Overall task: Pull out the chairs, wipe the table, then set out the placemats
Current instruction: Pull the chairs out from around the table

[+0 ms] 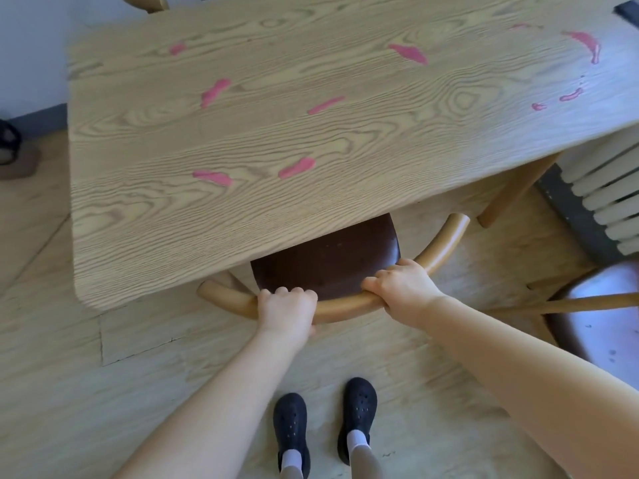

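A light wooden table (173, 216) fills the upper view, with several pink smears (296, 167) spread over its top. A chair with a dark brown seat (328, 261) and a curved pale wooden backrest (446, 243) is tucked partly under the table's near edge. My left hand (287, 307) grips the backrest's left part. My right hand (403, 285) grips it just right of the middle. No cloth or placemats are in view.
A second chair with a dark seat (601, 323) stands at the right, away from the table. A white radiator (608, 195) lines the right wall. Another chair's backrest (145, 1) shows beyond the far left corner. My feet in black shoes (325, 420) stand on the wooden floor.
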